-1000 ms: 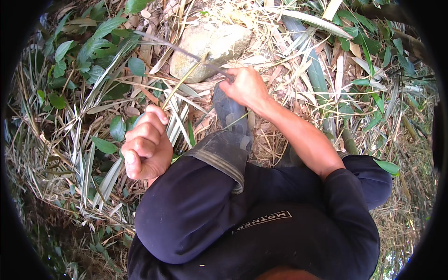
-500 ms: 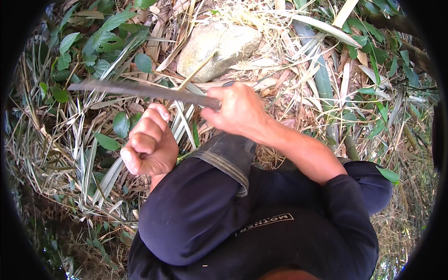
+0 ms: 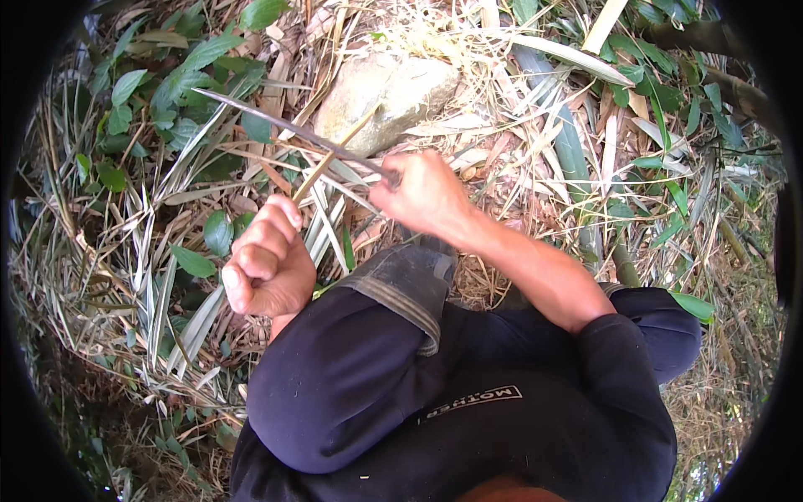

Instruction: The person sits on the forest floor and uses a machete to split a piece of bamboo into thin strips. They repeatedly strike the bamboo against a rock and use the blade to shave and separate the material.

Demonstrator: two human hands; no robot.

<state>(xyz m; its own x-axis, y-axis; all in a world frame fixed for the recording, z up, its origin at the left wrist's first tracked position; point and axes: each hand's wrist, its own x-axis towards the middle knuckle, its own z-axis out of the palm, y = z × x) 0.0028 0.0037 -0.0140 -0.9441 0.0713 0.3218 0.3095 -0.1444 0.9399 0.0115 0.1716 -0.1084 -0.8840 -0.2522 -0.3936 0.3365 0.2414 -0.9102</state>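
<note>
My right hand is closed around the handle of a long, narrow-bladed knife. Its dark blade slants up and to the left, with the tip over green leaves. In my left hand, the fingers are curled round the lower end of a thin, tan strip of wood or bamboo. The strip rises up and to the right, and the blade crosses it partway along. Whether the edge touches the strip I cannot tell. My fingers hide the strip's lower end.
A large pale stone lies just beyond my hands. Dry leaves and straw cover the ground around it, with leafy green plants at the far left. My bent knee and dark boot are close below my hands.
The knife has turned so its tip points higher and farther from me; before, the blade lay nearer level and blurred. My right hand has shifted slightly, while my left hand stays almost in place.
</note>
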